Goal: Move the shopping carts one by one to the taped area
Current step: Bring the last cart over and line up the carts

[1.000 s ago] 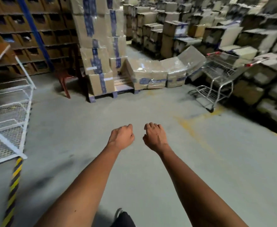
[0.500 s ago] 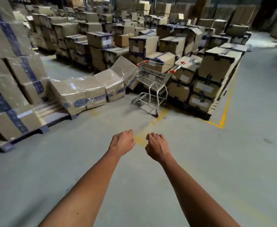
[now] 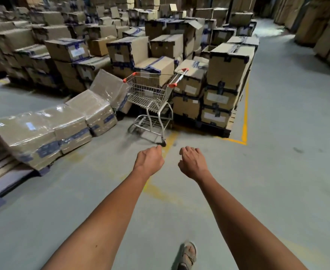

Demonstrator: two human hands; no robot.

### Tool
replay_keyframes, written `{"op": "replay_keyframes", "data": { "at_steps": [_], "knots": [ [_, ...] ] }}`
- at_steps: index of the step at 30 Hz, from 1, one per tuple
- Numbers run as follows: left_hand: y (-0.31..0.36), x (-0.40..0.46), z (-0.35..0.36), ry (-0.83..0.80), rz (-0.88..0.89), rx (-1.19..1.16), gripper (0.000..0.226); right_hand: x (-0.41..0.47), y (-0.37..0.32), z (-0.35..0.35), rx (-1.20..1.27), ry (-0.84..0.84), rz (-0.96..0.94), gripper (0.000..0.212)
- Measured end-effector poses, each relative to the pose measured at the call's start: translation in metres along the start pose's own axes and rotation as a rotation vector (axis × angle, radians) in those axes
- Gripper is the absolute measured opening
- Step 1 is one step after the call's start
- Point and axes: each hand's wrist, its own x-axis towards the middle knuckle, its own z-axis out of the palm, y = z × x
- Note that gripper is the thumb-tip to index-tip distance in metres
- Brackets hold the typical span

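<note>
Both hands, left (image 3: pixel 149 161) and right (image 3: pixel 193 162), hang loosely curled and hold nothing. At twelve o'clock a wire-mesh shopping cart (image 3: pixel 153 102) with orange corner caps stands on smooth concrete floor (image 3: pixel 277 172), between plastic-wrapped cartons (image 3: pixel 49 127) and stacked cardboard boxes (image 3: pixel 224 78).

You can read nothing here: the white labels on the stacked cardboard boxes (image 3: pixel 224 75) are too blurred to make out.

Grey concrete floor (image 3: pixel 277 172), yellow floor lines (image 3: pixel 245 114), stacked cardboard boxes (image 3: pixel 228 67) on pallets.
</note>
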Motion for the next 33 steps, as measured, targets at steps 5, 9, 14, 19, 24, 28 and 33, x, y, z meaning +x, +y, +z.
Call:
{"op": "replay_keyframes", "data": {
  "at_steps": [5,9,14,19,24,28,33],
  "knots": [
    [0.012,0.151,0.006,0.044,-0.018,-0.074,0.011,0.125,0.072,0.016,0.017,-0.007,-0.009,0.022],
    [0.01,0.258,0.016,0.09,-0.056,-0.114,0.018,0.225,0.126,0.017,-0.009,-0.01,-0.034,0.024],
    [0.0,0.375,0.04,0.053,-0.082,-0.043,0.024,0.343,0.18,0.026,-0.043,0.004,-0.051,0.017],
    [-0.016,0.51,0.076,-0.006,-0.057,0.005,0.017,0.469,0.228,0.062,-0.052,0.036,-0.081,0.016],
    [-0.038,0.652,0.097,-0.112,-0.059,-0.014,0.031,0.606,0.273,0.092,-0.099,0.012,-0.114,0.024],
    [-0.05,0.75,0.099,-0.15,-0.063,0.049,0.016,0.701,0.301,0.102,-0.106,-0.038,-0.123,0.022],
    [-0.048,0.856,0.109,-0.094,-0.034,0.001,0.024,0.795,0.332,0.121,-0.065,-0.029,-0.118,0.017]
  ]
}}
